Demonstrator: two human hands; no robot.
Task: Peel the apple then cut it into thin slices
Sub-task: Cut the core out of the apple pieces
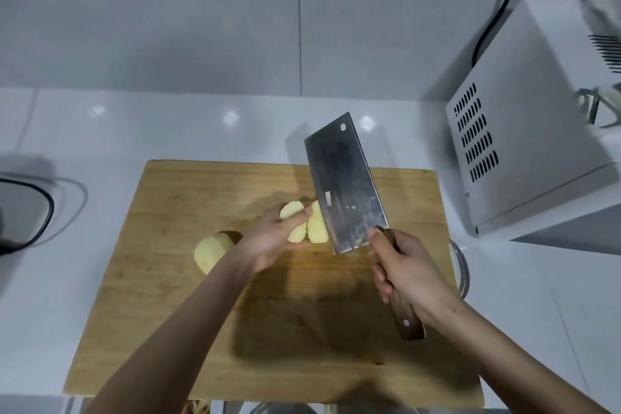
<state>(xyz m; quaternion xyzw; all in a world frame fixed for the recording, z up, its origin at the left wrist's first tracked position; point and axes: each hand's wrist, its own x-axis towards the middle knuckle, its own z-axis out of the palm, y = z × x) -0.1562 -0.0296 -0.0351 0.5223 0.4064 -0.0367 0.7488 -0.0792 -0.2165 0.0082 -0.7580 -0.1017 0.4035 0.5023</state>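
Your left hand is mid-board, fingers curled over a cluster of peeled apple pieces with the thumb beneath: a narrow grip, pinching them together. Your right hand has all its fingers wrapped tight round the wooden handle of the cleaver. The blade is tilted, flat face toward the camera, its lower part just right of the pieces; contact cannot be told. A second peeled apple half lies on the cutting board, left of your left wrist. The board is on the white bench. A white microwave stands at the far right.
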